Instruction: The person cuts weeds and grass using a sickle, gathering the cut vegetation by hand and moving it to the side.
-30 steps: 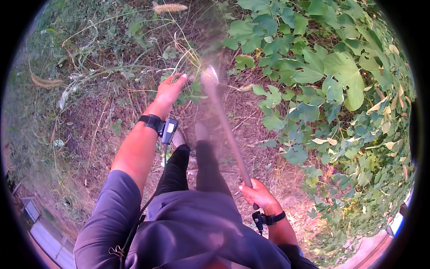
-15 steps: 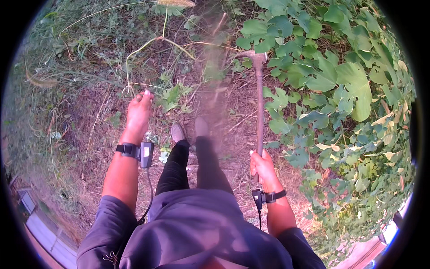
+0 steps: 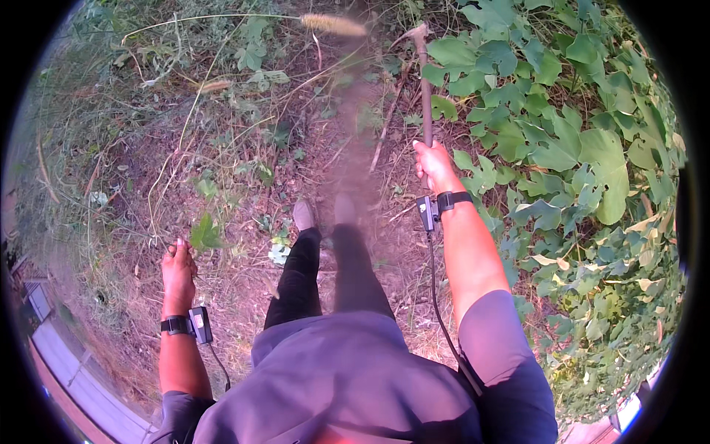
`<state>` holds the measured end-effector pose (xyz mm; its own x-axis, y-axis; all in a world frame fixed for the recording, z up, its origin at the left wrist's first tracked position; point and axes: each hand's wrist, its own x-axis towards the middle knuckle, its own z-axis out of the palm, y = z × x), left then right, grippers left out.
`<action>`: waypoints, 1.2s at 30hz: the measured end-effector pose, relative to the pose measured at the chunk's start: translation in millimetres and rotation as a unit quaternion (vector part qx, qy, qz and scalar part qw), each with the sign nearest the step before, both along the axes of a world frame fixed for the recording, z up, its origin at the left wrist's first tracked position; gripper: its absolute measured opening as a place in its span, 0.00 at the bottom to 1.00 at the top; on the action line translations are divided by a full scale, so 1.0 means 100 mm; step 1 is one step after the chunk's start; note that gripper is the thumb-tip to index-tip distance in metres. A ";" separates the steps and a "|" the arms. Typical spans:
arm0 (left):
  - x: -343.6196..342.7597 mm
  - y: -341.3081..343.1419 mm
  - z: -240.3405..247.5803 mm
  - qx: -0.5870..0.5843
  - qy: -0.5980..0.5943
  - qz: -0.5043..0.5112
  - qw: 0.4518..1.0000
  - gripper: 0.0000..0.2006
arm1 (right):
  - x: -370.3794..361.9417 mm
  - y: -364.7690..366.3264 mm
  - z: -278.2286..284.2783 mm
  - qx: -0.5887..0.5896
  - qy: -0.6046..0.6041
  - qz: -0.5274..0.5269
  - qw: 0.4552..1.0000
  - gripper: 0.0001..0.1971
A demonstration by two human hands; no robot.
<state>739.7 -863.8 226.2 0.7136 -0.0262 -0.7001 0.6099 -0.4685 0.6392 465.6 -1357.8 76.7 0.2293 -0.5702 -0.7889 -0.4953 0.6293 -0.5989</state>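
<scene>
My left hand [image 3: 178,277] is closed around the lower end of a thin weed stalk [image 3: 177,152], low on the left. The stalk rises, bent and pale, over the ground; a green lobed leaf [image 3: 205,232] shows beside my fingers. My right hand [image 3: 436,166] grips the wooden handle of a hoe [image 3: 425,89] and is stretched forward on the right. The hoe's rusty head [image 3: 418,32] points away from me, its narrow blade turned left, by the broad-leaved vines. Whether the blade touches the ground I cannot tell.
Dense broad-leaved vines [image 3: 547,140] fill the right side. Tangled weeds [image 3: 96,111] cover the left, and a fuzzy grass seed head [image 3: 333,24] hangs at the far side. My shoes [image 3: 304,215] stand on dry litter-strewn soil [image 3: 362,259]. A blurred vertical streak crosses the middle.
My left hand has drawn back and to the left with the weed stalk. My right hand has reached forward, carrying the hoe farther from me.
</scene>
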 end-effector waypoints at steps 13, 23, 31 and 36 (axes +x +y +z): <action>-0.52 0.37 -0.04 -0.057 0.023 0.031 0.998 0.16 | -1.01 1.07 0.19 0.012 0.046 -0.024 0.999 0.09; -0.31 1.01 -0.32 -0.077 0.006 0.048 0.996 0.15 | 0.13 2.03 -0.17 0.078 -0.045 0.079 0.993 0.10; -0.25 1.29 -0.50 -0.110 -0.004 0.088 0.990 0.15 | 1.63 2.73 -1.24 0.204 -0.134 0.011 0.970 0.09; -0.13 1.30 -0.58 -0.133 0.000 0.080 0.988 0.15 | 1.44 2.64 -1.55 0.170 -0.089 0.139 0.972 0.08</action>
